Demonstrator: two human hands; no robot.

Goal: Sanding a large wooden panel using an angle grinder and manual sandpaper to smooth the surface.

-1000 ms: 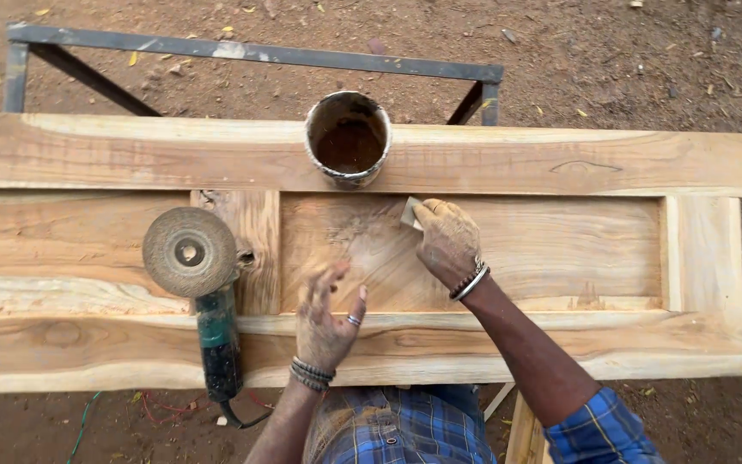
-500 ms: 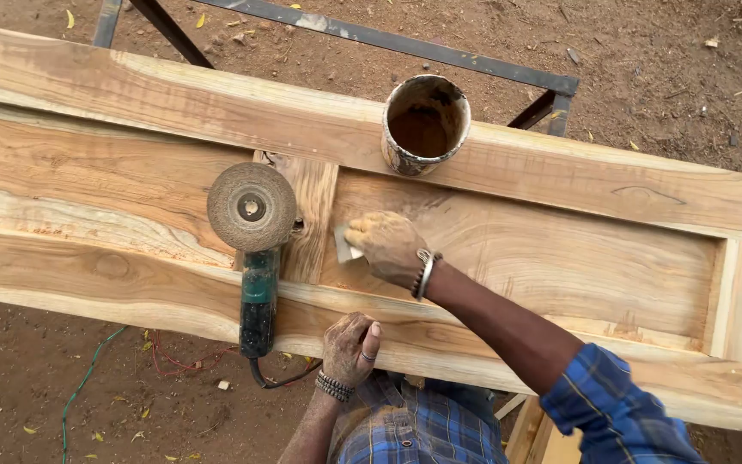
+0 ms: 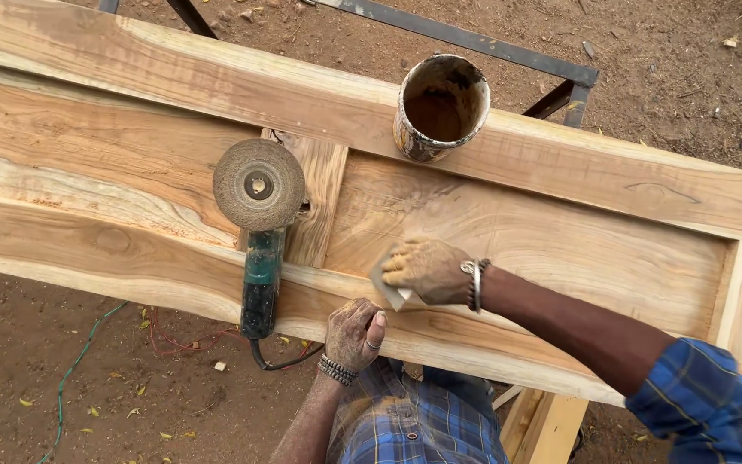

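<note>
A long wooden door frame (image 3: 560, 180) with recessed panels lies flat under me. My right hand (image 3: 427, 271) presses a small pale scraper blade (image 3: 388, 290) against the near edge of the middle panel. My left hand (image 3: 352, 331) rests on the frame's near rail, fingers curled over its edge, holding nothing loose. An angle grinder (image 3: 258, 232) with a round sanding disc lies face-up on the wood just left of both hands. A dirty round tin (image 3: 440, 96) with brown filler inside stands on the far rail.
A dark metal stand (image 3: 491, 45) carries the frame over bare brown dirt. The grinder's black cable (image 3: 281, 363) and a green wire (image 3: 75, 371) trail on the ground at the left. A wooden leg (image 3: 551, 425) shows below the frame.
My right hand slid the scraper from the panel's far side down to its near edge. The left hand dropped from the panel onto the near rail. The view shifted left and tilted.
</note>
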